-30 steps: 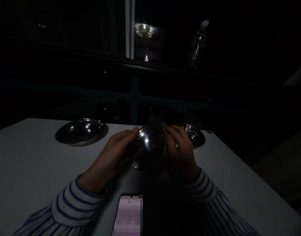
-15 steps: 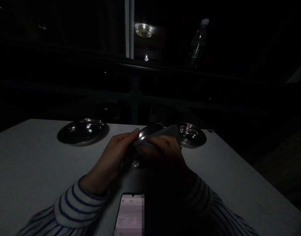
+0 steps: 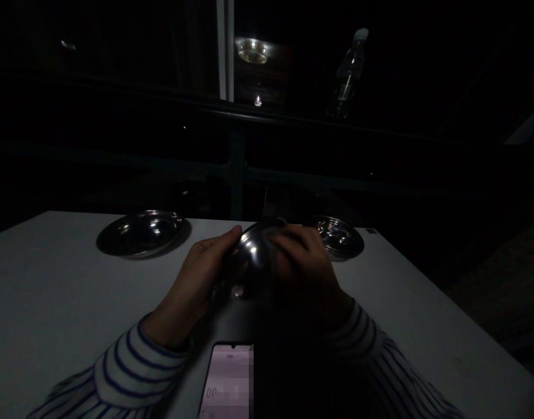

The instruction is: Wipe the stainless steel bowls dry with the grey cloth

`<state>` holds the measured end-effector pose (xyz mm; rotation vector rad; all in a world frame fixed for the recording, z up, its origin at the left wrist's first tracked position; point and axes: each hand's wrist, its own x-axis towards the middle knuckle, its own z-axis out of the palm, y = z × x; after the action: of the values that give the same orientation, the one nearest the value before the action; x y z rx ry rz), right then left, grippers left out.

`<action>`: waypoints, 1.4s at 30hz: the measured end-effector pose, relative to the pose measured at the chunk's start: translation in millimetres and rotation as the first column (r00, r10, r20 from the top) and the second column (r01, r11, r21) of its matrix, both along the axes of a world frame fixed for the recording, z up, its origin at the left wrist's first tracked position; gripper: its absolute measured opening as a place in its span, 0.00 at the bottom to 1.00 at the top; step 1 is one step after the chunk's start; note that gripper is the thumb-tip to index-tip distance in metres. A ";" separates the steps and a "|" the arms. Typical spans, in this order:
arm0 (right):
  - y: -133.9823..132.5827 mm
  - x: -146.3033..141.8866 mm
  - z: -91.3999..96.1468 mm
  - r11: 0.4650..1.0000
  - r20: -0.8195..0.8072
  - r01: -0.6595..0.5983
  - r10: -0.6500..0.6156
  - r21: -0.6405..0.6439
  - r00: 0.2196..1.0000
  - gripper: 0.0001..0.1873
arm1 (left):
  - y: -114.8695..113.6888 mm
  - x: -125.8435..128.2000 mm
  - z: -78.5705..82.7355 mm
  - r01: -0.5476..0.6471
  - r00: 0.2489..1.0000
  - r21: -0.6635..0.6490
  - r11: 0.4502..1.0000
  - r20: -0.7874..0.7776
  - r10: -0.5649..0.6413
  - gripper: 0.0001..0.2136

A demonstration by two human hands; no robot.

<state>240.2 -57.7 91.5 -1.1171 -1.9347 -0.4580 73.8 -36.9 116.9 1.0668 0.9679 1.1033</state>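
Observation:
The scene is very dark. My left hand [image 3: 197, 279] grips the left rim of a shiny steel bowl [image 3: 249, 259] held tilted above the white table [image 3: 52, 302]. My right hand [image 3: 304, 262] rests over the bowl's right side. Earlier frames show a grey cloth under its fingers, but the cloth is hard to make out now. Both wrists wear white sleeves with blue stripes.
A steel plate [image 3: 140, 233] lies at the back left of the table and another steel dish [image 3: 339, 235] at the back right. A lit phone [image 3: 227, 381] lies at the near edge. A plastic bottle [image 3: 347, 73] stands on a dark ledge behind.
My right hand with the cloth swept from the bowl's right side across its top and back onto its surface. The bowl tilted slightly in my left hand.

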 end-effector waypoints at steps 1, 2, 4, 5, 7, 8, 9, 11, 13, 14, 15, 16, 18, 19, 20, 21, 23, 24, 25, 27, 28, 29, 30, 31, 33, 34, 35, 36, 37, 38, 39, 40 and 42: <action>3.1 4.9 1.7 0.999 -0.075 0.025 -0.026 -0.024 0.997 0.14 | -0.3 -0.1 0.1 -0.009 1.000 -0.004 1.000 0.004 0.009 0.14; 4.1 6.9 3.1 0.998 -0.115 0.053 -0.055 -0.026 0.992 0.14 | -0.7 -0.1 0.3 -0.015 1.000 -0.012 1.000 0.014 0.015 0.13; -0.3 0.8 3.6 0.997 -0.077 0.071 -0.069 0.019 0.995 0.13 | -1.5 0.3 0.9 0.000 0.999 -0.036 0.999 0.032 0.001 0.12; -4.9 -5.9 2.4 0.996 -0.006 0.059 -0.059 0.073 0.998 0.13 | -1.7 0.5 1.1 0.008 0.999 -0.041 0.999 0.038 -0.006 0.12; -14.1 -19.7 -1.7 0.993 0.164 -0.024 0.005 0.112 0.986 0.12 | -1.7 0.7 1.3 0.015 0.999 -0.038 0.999 0.043 -0.014 0.12; -16.6 -23.6 -3.8 0.991 0.237 -0.066 0.038 0.114 0.971 0.12 | -1.6 0.6 1.4 0.013 0.999 -0.032 0.999 0.045 -0.012 0.12; -16.9 -24.2 -5.4 0.991 0.269 -0.085 0.054 0.103 0.961 0.13 | -1.3 0.3 1.5 0.011 0.999 -0.027 1.000 0.042 -0.009 0.12; -11.0 -16.1 -6.3 0.995 0.199 -0.057 0.039 0.085 0.979 0.14 | -0.8 -0.5 1.9 0.011 0.999 -0.029 1.000 0.034 -0.010 0.12; -1.3 -3.0 -4.3 0.998 -0.014 0.031 -0.030 0.051 0.999 0.13 | -0.6 -1.0 2.3 0.003 0.999 -0.033 0.999 0.038 -0.002 0.13; 2.2 1.6 -2.8 0.998 -0.103 0.064 -0.062 0.021 0.993 0.14 | -0.6 -1.0 2.4 -0.003 0.999 -0.034 0.999 0.043 0.005 0.13; 3.7 3.5 -1.7 0.996 -0.153 0.089 -0.087 0.006 0.984 0.14 | -0.7 -0.8 2.2 -0.008 0.999 -0.036 0.999 0.048 0.010 0.12; 2.8 2.1 -1.2 0.995 -0.153 0.094 -0.090 0.018 0.984 0.14 | -0.9 -0.4 1.9 -0.012 0.999 -0.037 0.999 0.051 0.014 0.12; -4.7 -8.4 -2.7 0.994 -0.008 0.044 -0.044 0.095 0.999 0.13 | -1.3 0.5 0.6 -0.007 0.999 -0.040 0.999 0.040 0.009 0.14; -9.7 -15.1 -4.3 0.989 0.102 -0.017 0.002 0.146 0.995 0.13 | -1.4 0.8 -0.1 -0.004 0.999 -0.045 0.999 0.035 0.006 0.15; -13.8 -20.8 -6.0 0.985 0.204 -0.063 0.029 0.159 0.978 0.12 | -1.4 0.9 -0.8 -0.002 0.999 -0.050 0.999 0.035 0.004 0.15; -16.3 -24.1 -7.4 0.986 0.263 -0.080 0.039 0.146 0.964 0.13 | -1.3 0.9 -1.2 -0.001 0.999 -0.054 0.999 0.035 0.003 0.16; -14.5 -21.8 -8.4 0.990 0.247 -0.077 0.045 0.122 0.968 0.13 | -1.0 0.7 -1.5 -0.005 1.000 -0.055 0.998 0.027 0.006 0.17; -10.6 -16.8 -8.0 0.992 0.176 -0.052 0.031 0.112 0.984 0.13 | -1.0 0.5 -1.2 -0.010 1.000 -0.051 0.999 0.019 0.011 0.17; -5.8 -10.7 -7.0 0.995 0.078 -0.016 0.009 0.099 0.997 0.13 | -0.9 0.4 -0.7 -0.014 1.000 -0.049 0.999 0.005 0.014 0.17; 2.5 -1.3 -5.0 0.996 -0.118 0.067 -0.061 0.053 0.991 0.13 | -1.3 0.7 0.4 -0.029 0.999 -0.053 0.998 -0.018 0.028 0.18; 4.2 -0.3 -4.5 0.994 -0.163 0.098 -0.091 0.039 0.982 0.13 | -1.6 1.0 0.8 -0.031 0.999 -0.059 0.998 -0.024 0.030 0.18; 3.7 -2.4 -4.8 0.993 -0.155 0.108 -0.099 0.047 0.983 0.13 | -1.9 1.6 1.0 -0.027 0.999 -0.065 0.998 -0.029 0.025 0.18; 1.3 -7.0 -5.8 0.993 -0.098 0.096 -0.089 0.070 0.991 0.13 | -2.3 2.1 1.0 -0.021 0.999 -0.068 0.997 -0.033 0.019 0.18; -2.3 -13.3 -7.4 0.992 -0.002 0.067 -0.067 0.109 0.998 0.12 | -2.6 2.7 0.7 -0.018 0.999 -0.068 0.997 -0.038 0.016 0.19; -9.5 -24.9 -10.9 0.990 0.177 -0.028 0.002 0.140 0.984 0.13 | -2.9 3.4 -0.3 -0.018 0.999 -0.059 0.998 -0.053 0.015 0.19; -11.4 -27.5 -11.9 0.989 0.219 -0.057 0.026 0.137 0.975 0.13 | -2.8 3.6 -0.8 -0.021 0.998 -0.052 0.998 -0.061 0.018 0.19; -11.5 -27.2 -12.0 0.988 0.226 -0.071 0.038 0.138 0.973 0.13 | -2.7 3.5 -1.2 -0.023 0.997 -0.047 0.999 -0.070 0.020 0.20; -9.9 -24.0 -11.1 0.988 0.197 -0.063 0.035 0.139 0.980 0.13 | -2.6 3.4 -1.4 -0.024 0.997 -0.046 0.999 -0.079 0.021 0.20; -7.1 -18.7 -9.3 0.990 0.136 -0.036 0.018 0.134 0.991 0.13 | -2.4 3.1 -1.3 -0.026 0.996 -0.046 0.999 -0.085 0.022 0.20; -3.8 -12.8 -7.0 0.992 0.051 0.002 -0.008 0.123 0.999 0.13 | -2.2 2.9 -0.9 -0.031 0.996 -0.044 0.999 -0.088 0.027 0.21; -1.0 -7.6 -4.3 0.994 -0.041 0.045 -0.041 0.101 0.998 0.12 | -2.2 2.7 -0.3 -0.039 0.995 -0.039 0.998 -0.088 0.035 0.21; 0.7 -4.3 -1.9 0.994 -0.116 0.082 -0.073 0.077 0.991 0.13 | -2.3 2.7 0.5 -0.045 0.995 -0.033 0.998 -0.088 0.042 0.21; -1.4 -6.4 0.5 0.992 -0.151 0.114 -0.105 0.054 0.983 0.13 | -3.0 3.1 2.0 -0.036 0.996 -0.025 0.999 -0.085 0.033 0.21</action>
<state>233.8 -59.1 92.0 -1.1879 -1.7251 -0.4778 76.9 -39.8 118.9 1.0861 1.0687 1.0778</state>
